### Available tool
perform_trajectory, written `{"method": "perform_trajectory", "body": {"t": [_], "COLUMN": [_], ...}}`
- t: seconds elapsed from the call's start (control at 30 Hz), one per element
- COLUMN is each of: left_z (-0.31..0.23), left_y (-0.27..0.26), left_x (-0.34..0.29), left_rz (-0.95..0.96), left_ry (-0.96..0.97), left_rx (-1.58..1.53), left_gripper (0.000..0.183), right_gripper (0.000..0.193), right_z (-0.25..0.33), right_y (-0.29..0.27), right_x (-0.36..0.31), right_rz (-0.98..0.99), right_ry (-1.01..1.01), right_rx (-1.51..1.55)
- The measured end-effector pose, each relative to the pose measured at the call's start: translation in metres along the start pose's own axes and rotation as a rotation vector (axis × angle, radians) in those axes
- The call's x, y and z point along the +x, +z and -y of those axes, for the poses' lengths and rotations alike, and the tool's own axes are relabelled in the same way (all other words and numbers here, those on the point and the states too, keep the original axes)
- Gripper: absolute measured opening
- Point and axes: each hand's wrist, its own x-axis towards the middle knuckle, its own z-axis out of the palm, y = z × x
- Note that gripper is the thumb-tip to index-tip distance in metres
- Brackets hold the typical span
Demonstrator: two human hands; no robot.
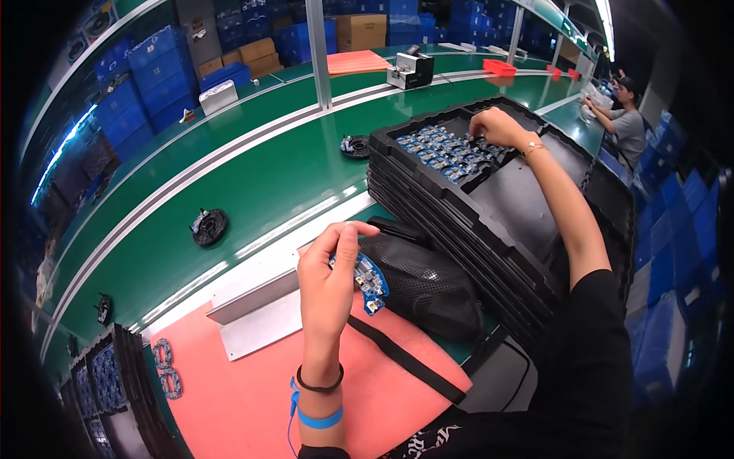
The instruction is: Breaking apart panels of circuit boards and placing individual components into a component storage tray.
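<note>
My left hand (329,271) is closed around a curved blue circuit board (370,281), held above the pink mat (267,398). Small silver parts cover the board's face, and a short tab sticks out at its lower end. At the far right, my right hand (498,128) reaches into the top black tray (527,206). Its fingers are pinched at the edge of several blue circuit boards (443,153) lying in rows there; the fingertips are partly hidden among them. A blue wrist strap (319,419) with a cord circles my left wrist.
Black trays are stacked under the top one. A black mesh pouch (420,287) and a metal angle plate (260,317) lie near my left hand. Round black parts (209,228) rest on the green conveyor (283,172). More boards (167,367) sit on the mat's left. A co-worker (628,126) sits far right.
</note>
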Motion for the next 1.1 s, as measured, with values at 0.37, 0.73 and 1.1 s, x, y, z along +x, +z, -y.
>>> {"method": "perform_trajectory", "body": {"t": [0.37, 0.73, 1.1], "left_z": [-0.001, 0.004, -0.001], "left_y": [0.000, -0.001, 0.002], "left_x": [-0.001, -0.001, -0.003], "left_rz": [-0.002, -0.008, 0.070], "left_ry": [-0.008, 0.026, -0.098], "left_rx": [-0.015, -0.009, -0.345], "left_gripper": [0.031, 0.031, 0.025], "right_gripper": [0.037, 0.046, 0.033], "right_z": [-0.009, -0.008, 0.032], "right_y": [0.004, 0.003, -0.027], "right_x": [-0.008, -0.015, -0.012], "right_rz": [-0.151, -0.014, -0.306], "right_ry": [-0.022, -0.058, -0.114], "right_rx": [0.113, 0.139, 0.320]}}
